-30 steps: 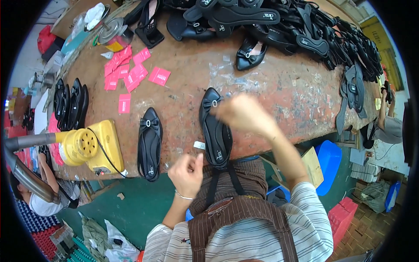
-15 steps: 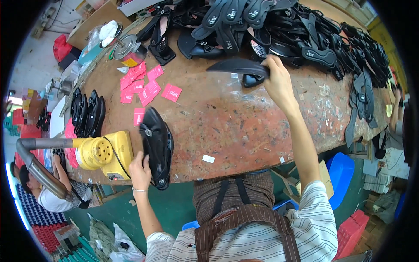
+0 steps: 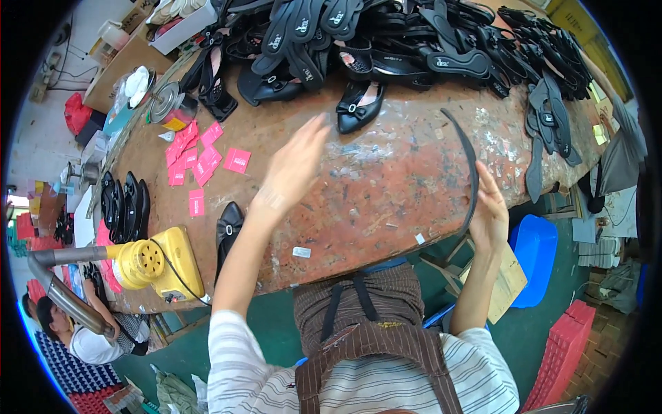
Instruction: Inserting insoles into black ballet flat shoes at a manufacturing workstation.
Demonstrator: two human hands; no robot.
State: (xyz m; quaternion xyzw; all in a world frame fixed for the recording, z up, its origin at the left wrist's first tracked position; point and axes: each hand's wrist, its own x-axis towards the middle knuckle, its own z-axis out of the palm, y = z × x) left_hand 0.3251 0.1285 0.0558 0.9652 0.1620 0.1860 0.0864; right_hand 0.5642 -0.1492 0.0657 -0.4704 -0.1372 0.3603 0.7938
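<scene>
Your hands were well apart. The right hand (image 3: 491,207) had its thumb and fingers closed on a thin black strip, probably an insole (image 3: 473,162), near the front edge of the counter (image 3: 358,200). It was turned on its narrow side; gripping it near the lower half likely let the rest stand free without folding.

Your left hand (image 3: 295,162) was blurred over the middle of the counter, its fingers stretched out and nothing visible in them. It pointed toward the buckled shoe (image 3: 360,114), just in front of the heap of shoes and insoles (image 3: 303,48), but I could not tell whether that shoe was its aim.

Beneath your left forearm lay a pointed shoe (image 3: 229,226), toe away from you, partly hidden; set that near, it was presumably within easy reach. The yellow machine (image 3: 176,259) sat at its left, perhaps to leave the middle open. A white label (image 3: 301,252) lay near the front edge, with pink cards (image 3: 207,165) farther off.
</scene>
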